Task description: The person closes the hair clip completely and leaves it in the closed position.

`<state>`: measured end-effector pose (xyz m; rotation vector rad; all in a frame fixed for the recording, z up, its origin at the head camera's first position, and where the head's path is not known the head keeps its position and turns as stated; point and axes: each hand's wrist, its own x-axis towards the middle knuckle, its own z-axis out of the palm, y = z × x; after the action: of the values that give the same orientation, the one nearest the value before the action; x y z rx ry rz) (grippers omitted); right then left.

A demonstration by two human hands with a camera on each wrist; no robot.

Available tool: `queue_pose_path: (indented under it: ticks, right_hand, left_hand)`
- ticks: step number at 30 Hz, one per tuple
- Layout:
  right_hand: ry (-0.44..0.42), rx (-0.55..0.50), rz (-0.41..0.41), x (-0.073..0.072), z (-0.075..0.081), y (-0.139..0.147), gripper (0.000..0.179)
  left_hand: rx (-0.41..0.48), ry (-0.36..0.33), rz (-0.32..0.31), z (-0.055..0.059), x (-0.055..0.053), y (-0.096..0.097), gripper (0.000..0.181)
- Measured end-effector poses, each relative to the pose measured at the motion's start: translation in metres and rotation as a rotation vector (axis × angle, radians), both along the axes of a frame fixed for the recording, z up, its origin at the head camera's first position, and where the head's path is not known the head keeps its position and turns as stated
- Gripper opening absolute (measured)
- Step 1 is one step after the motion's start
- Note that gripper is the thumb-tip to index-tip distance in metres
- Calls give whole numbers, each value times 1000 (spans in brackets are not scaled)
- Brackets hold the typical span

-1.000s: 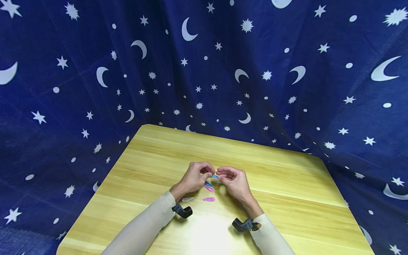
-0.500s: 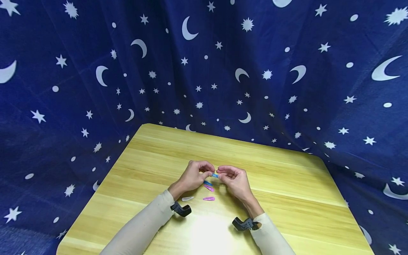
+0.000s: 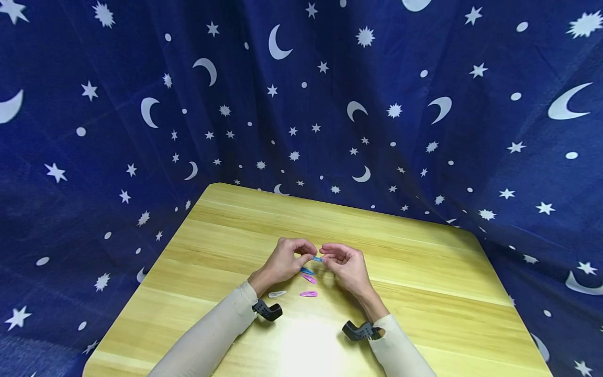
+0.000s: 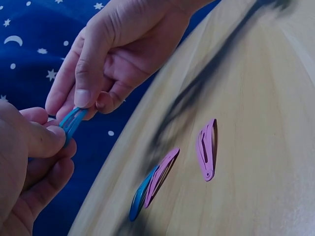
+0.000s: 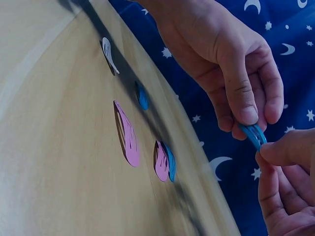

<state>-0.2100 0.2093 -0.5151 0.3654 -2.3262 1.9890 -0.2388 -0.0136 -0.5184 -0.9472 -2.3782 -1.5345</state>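
A blue snap hair clip (image 4: 70, 127) spans the gap between my two hands, held above the table. My left hand (image 3: 284, 262) pinches one end between thumb and fingers. At the other end, my right hand (image 3: 347, 268) pinches it the same way. The clip's two arms show a narrow gap in the right wrist view, but whether it is snapped cannot be told. Below the hands, a pink hair clip (image 5: 161, 162) lies against a second blue clip (image 5: 171, 163). Nearer the body lies another pink clip (image 3: 308, 294).
A white hair clip (image 3: 277, 294) lies by the left wrist. One more blue clip (image 5: 141, 96) shows on the wood in the right wrist view. The wooden table (image 3: 226, 220) meets a dark blue curtain (image 3: 301, 104) at its far edge.
Both hands have risen very slightly and keep their pinch on the blue hair clip, whose angle shifts a little. The clips on the table have not moved.
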Motion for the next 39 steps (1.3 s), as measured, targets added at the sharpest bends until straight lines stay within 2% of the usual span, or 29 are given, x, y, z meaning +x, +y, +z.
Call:
queue_pose_path:
  ticks: [11, 22, 35, 39]
  right_hand:
    - [61, 50, -13, -4, -1, -3, 29]
    - [104, 134, -46, -8, -6, -8, 32]
    - [43, 169, -44, -14, -16, -13, 34]
    - [28, 188, -52, -15, -19, -15, 33]
  left_hand:
    - [-34, 19, 22, -2, -2, -1, 13]
    - [-68, 89, 34, -10, -7, 0, 14]
    - [-121, 15, 35, -18, -11, 0, 15]
    - [-145, 13, 40, -21, -12, 1, 16]
